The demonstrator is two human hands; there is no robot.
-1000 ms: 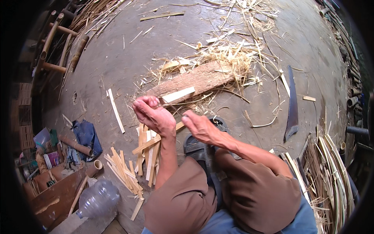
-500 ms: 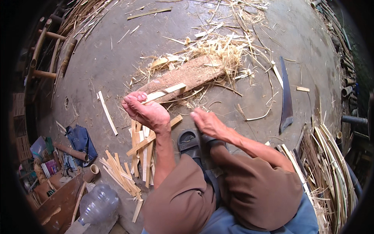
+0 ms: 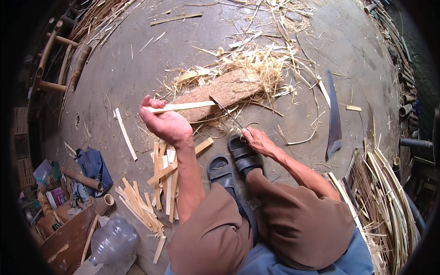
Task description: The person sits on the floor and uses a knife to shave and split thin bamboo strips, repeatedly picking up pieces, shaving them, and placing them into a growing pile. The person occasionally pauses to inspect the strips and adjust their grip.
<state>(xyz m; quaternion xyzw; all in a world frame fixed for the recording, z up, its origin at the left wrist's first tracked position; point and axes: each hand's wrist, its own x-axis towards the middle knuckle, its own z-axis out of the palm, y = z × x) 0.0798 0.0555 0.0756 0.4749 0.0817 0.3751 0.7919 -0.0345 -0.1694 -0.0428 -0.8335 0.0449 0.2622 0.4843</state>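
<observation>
My left hand (image 3: 166, 123), palm up, grips one end of a pale bamboo strip (image 3: 190, 106). The strip lies nearly level over a thick brown wooden block (image 3: 229, 90). Closed round the handle of a thin-bladed knife (image 3: 228, 111) is my right hand (image 3: 257, 139), low and to the right of the block. The blade slants up and left, and its tip meets the strip's right end. My right fingers hide most of the handle.
Shavings (image 3: 261, 64) heap around the block's far end. A handsaw (image 3: 333, 114) lies on the right, near bundled bamboo splints (image 3: 389, 201). Cut strips (image 3: 167, 178) sit left of my sandals (image 3: 223, 169). A plastic bottle (image 3: 112, 240) and blue cloth (image 3: 95, 167) lie at lower left.
My right hand has moved right and slightly down, drawing away from the left, and the knife now shows plainly. The left hand has shifted slightly left and turned palm up, still with the strip.
</observation>
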